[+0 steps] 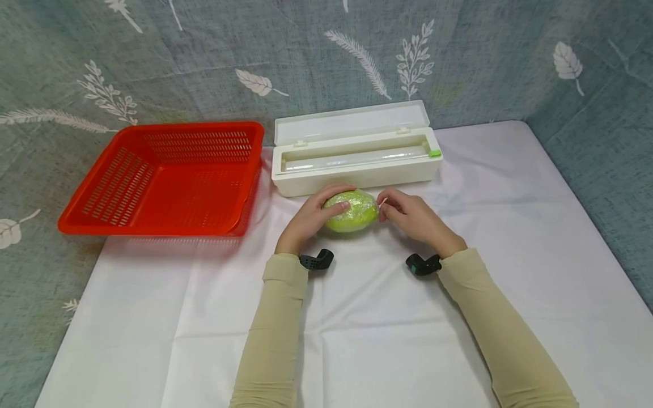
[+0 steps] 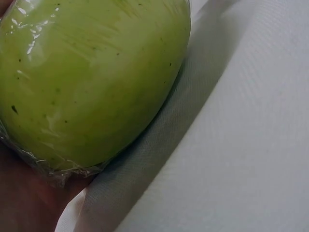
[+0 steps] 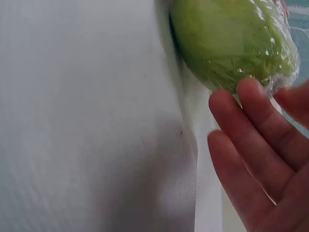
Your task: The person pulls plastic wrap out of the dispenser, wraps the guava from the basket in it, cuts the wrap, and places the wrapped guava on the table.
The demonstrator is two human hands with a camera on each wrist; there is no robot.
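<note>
A smooth oval green fruit (image 1: 359, 214), snugly wrapped in clear cling film, rests on the white cloth. My left hand (image 1: 312, 218) grips its left end, thumb lying over the top. The left wrist view has the fruit (image 2: 91, 82) close up, dark specks on its skin and film bunched at the end by the palm. At the other end, my right hand (image 1: 410, 215) pinches the gathered cling film (image 3: 276, 83) between thumb and finger. In the right wrist view the other fingers of the right hand (image 3: 263, 159) extend toward the fruit, and the thumb is partly out of frame.
Behind the fruit stands a white cling film box (image 1: 357, 174), its lid raised, with a film roll (image 1: 357, 160) inside and a green slider at the right end. A red plastic basket (image 1: 199, 195) sits to the left. Patterned grey-green fabric (image 1: 306, 51) hangs behind the table.
</note>
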